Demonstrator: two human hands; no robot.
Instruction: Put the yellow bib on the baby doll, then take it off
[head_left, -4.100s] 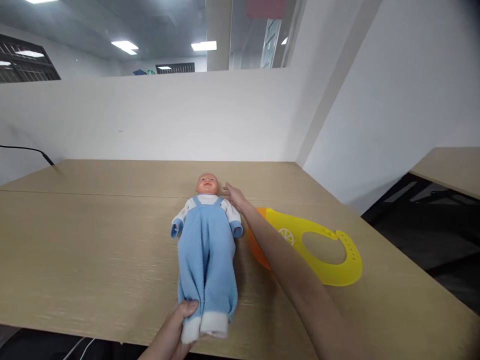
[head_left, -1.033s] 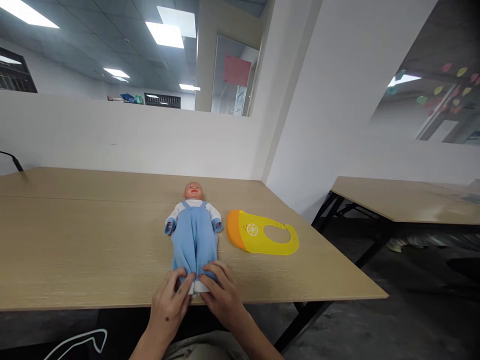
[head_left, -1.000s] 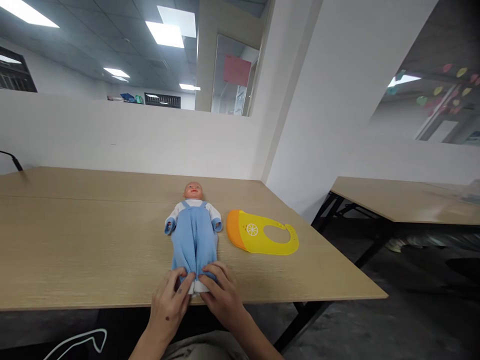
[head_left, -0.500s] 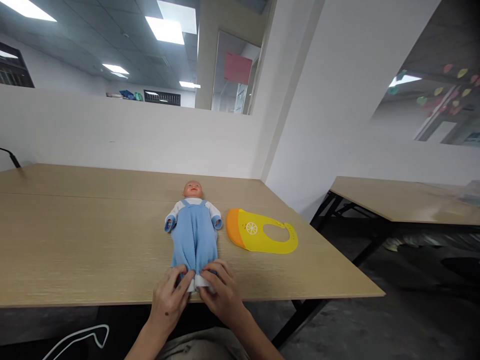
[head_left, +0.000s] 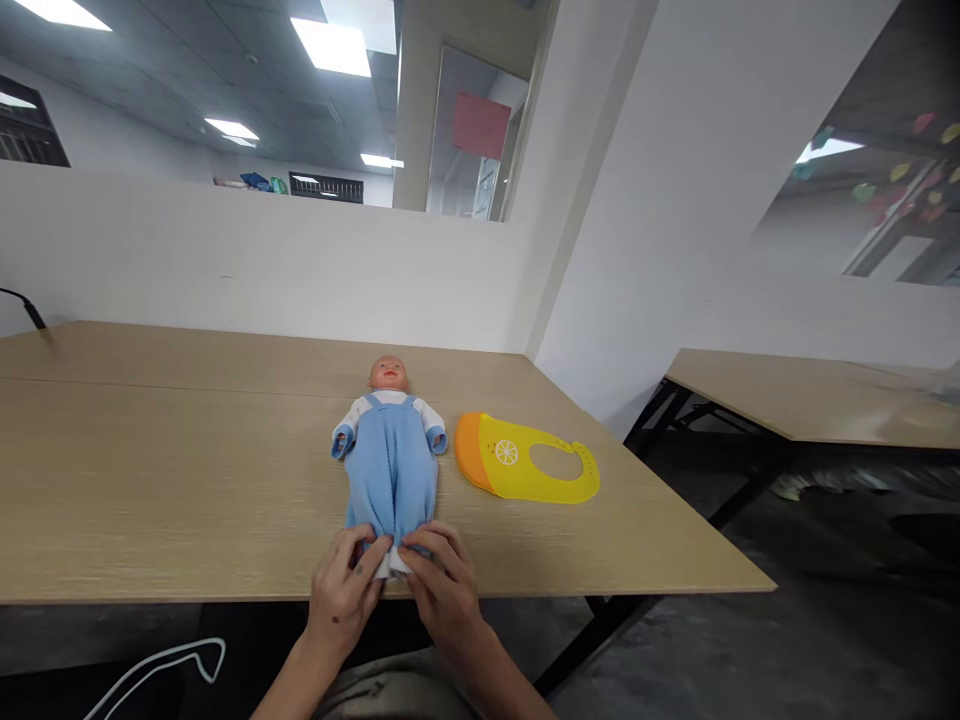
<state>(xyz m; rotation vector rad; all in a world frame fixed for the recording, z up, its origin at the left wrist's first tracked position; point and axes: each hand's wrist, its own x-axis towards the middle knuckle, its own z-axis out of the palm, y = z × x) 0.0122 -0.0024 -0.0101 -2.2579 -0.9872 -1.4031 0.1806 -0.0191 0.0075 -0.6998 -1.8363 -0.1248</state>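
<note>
A baby doll (head_left: 391, 450) in blue overalls and a white top lies on its back, head toward the wall, legs toward me. My left hand (head_left: 343, 580) pinches the bottom of one trouser leg. On the other leg's lower end, my right hand (head_left: 444, 578) is closed in the same way. White cuffs or feet show between my hands; the rest of them is hidden under my fingers. To the right of the doll lies a yellow bib (head_left: 536, 460) with an orange pocket and a white citrus-slice print, touched by neither hand.
The wooden table (head_left: 187, 470) ends just in front of me. A second table (head_left: 817, 395) stands to the right beyond a gap. A white cable (head_left: 172, 655) hangs at lower left; a black cable end (head_left: 31, 312) is at far left.
The view has shifted slightly. Both hands stay at the trouser legs, with the right fingers moved a little closer over the cuff. The doll and bib lie as before.
</note>
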